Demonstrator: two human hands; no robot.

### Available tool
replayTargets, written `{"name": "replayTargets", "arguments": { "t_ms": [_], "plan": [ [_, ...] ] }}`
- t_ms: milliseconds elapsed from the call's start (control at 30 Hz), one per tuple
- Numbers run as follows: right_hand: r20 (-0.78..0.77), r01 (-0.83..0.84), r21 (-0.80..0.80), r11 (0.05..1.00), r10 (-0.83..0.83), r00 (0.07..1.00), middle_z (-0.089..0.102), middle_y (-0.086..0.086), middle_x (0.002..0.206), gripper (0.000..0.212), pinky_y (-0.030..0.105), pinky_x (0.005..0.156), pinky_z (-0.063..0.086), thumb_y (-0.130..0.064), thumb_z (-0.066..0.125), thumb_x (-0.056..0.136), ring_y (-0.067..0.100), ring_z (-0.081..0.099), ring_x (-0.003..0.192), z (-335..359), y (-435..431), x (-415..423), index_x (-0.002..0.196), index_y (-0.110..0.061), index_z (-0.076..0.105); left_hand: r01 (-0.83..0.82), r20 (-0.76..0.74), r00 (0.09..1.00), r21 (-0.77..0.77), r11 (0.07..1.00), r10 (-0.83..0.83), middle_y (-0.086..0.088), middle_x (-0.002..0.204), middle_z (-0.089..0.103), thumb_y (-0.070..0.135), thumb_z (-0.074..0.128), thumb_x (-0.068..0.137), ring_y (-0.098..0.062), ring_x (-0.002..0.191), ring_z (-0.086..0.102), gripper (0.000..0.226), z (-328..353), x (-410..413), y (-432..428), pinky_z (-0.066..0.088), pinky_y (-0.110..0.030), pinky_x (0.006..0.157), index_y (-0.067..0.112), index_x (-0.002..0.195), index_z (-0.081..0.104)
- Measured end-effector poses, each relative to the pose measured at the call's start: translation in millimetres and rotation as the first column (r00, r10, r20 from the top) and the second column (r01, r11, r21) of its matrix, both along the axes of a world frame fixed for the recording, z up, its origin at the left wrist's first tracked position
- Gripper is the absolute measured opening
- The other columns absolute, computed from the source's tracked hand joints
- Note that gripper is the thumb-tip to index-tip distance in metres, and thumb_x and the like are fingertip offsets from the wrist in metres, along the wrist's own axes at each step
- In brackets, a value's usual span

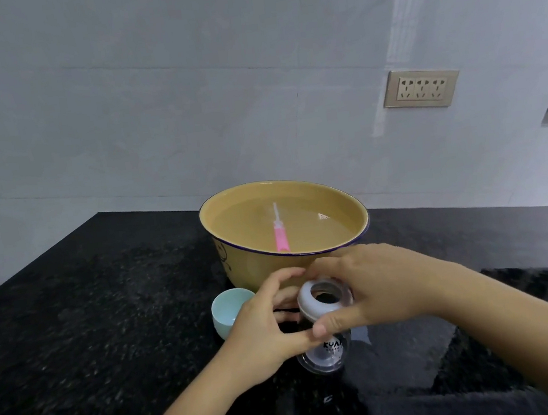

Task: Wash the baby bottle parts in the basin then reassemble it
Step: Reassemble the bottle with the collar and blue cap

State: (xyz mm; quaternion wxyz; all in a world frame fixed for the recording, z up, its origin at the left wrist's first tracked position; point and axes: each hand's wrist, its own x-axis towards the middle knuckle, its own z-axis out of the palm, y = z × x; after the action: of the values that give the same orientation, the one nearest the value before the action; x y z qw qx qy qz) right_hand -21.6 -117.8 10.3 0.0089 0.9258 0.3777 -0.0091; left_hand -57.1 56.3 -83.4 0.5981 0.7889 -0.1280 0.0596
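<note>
On the black speckled table [106, 314] stands a yellow basin [239, 270] with a dark blue rim, and it is filled with water. A pink brush [281, 237] with a thin white stem lies in the water and leans against the near wall of the basin. Just in front of the basin, a light blue cap [226, 311] sits on the table with its opening upward. Beside it, the left hand [267, 329] curls around a clear baby bottle [322, 360]. The right hand [372, 288] grips the white collar ring [306, 301] on the bottle's neck. A wall socket [421, 87] is on the tiled wall at the right.
</note>
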Motion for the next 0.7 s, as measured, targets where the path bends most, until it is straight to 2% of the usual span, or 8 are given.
{"name": "replayTargets", "arguments": {
  "t_ms": [133, 300, 400, 467, 567, 633, 700],
  "plan": [
    [-0.084, 0.013, 0.152, 0.988, 0.000, 0.996, 0.056, -0.012, 0.097, 0.065, 0.030, 0.079, 0.049, -0.076, 0.050, 0.064, 0.009, 0.053, 0.090, -14.8, -0.9, 4.4, 0.109, -0.029, 0.051, 0.000, 0.012, 1.000, 0.009, 1.000, 0.000, 0.015, 0.105, 0.070, 0.009, 0.086, 0.064, -0.002, 0.100, 0.065, 0.072, 0.7, -0.5, -1.2, 0.050, -0.019, 0.086, 0.029, 0.122, 0.049],
    [-0.131, 0.047, 0.382, 0.923, 0.003, 0.991, 0.056, -0.017, 0.091, 0.055, 0.019, 0.072, 0.044, -0.071, 0.050, 0.064, 0.002, 0.053, 0.084, -30.4, -11.4, 6.0, 0.101, -0.031, 0.053, 0.025, 0.023, 0.999, 0.023, 0.999, -0.026, 0.012, 0.109, 0.069, 0.021, 0.087, 0.063, 0.000, 0.106, 0.062, 0.065, -1.0, -0.5, -3.7, 0.048, -0.018, 0.089, 0.035, 0.117, 0.054],
    [-0.209, 0.139, 0.636, 0.759, -0.003, 0.978, 0.061, -0.014, 0.078, 0.044, 0.014, 0.061, 0.041, -0.062, 0.054, 0.065, 0.001, 0.054, 0.070, -40.6, -21.2, 4.0, 0.094, -0.029, 0.057, 0.039, 0.015, 0.999, 0.061, 0.997, -0.040, 0.019, 0.115, 0.065, 0.045, 0.081, 0.060, 0.002, 0.113, 0.058, 0.063, -2.7, -2.3, -5.6, 0.047, -0.023, 0.098, 0.041, 0.116, 0.053],
    [-0.262, 0.212, 0.762, 0.612, -0.008, 0.965, 0.063, -0.012, 0.075, 0.041, 0.014, 0.059, 0.042, -0.059, 0.054, 0.065, 0.000, 0.053, 0.063, -50.9, -25.5, 2.5, 0.093, -0.028, 0.058, 0.041, 0.015, 0.999, 0.056, 0.998, -0.042, 0.023, 0.121, 0.061, 0.049, 0.079, 0.059, 0.005, 0.118, 0.053, 0.065, -2.7, -4.3, -7.3, 0.045, -0.026, 0.102, 0.043, 0.117, 0.051],
    [-0.313, 0.287, 0.858, 0.426, -0.010, 0.950, 0.063, -0.012, 0.074, 0.041, 0.017, 0.057, 0.045, -0.056, 0.050, 0.066, 0.000, 0.054, 0.060, -68.3, -24.2, -1.1, 0.093, -0.025, 0.059, 0.049, 0.049, 0.997, 0.051, 0.998, -0.052, 0.025, 0.129, 0.054, 0.046, 0.081, 0.059, 0.007, 0.125, 0.046, 0.074, -0.9, -8.2, -12.7, 0.040, -0.027, 0.107, 0.044, 0.123, 0.045],
    [-0.340, 0.323, 0.893, 0.314, 0.000, 0.940, 0.063, -0.010, 0.070, 0.043, 0.022, 0.054, 0.045, -0.055, 0.049, 0.066, 0.005, 0.055, 0.059, -76.8, -20.6, -4.2, 0.091, -0.022, 0.060, 0.047, 0.074, 0.996, 0.033, 0.998, -0.049, 0.027, 0.129, 0.052, 0.043, 0.084, 0.059, 0.004, 0.126, 0.045, 0.079, -0.8, -9.9, -16.4, 0.043, -0.032, 0.104, 0.044, 0.126, 0.042],
    [-0.387, 0.375, 0.899, 0.225, 0.010, 0.922, 0.063, -0.007, 0.068, 0.046, 0.022, 0.050, 0.045, -0.054, 0.048, 0.065, 0.007, 0.055, 0.057, -81.7, -15.3, -4.8, 0.090, -0.017, 0.059, 0.016, 0.100, 0.995, 0.002, 1.000, -0.016, 0.027, 0.125, 0.054, 0.039, 0.085, 0.058, 0.003, 0.123, 0.048, 0.079, -1.3, -10.9, -18.2, 0.044, -0.026, 0.100, 0.043, 0.125, 0.043]
  ]
}}
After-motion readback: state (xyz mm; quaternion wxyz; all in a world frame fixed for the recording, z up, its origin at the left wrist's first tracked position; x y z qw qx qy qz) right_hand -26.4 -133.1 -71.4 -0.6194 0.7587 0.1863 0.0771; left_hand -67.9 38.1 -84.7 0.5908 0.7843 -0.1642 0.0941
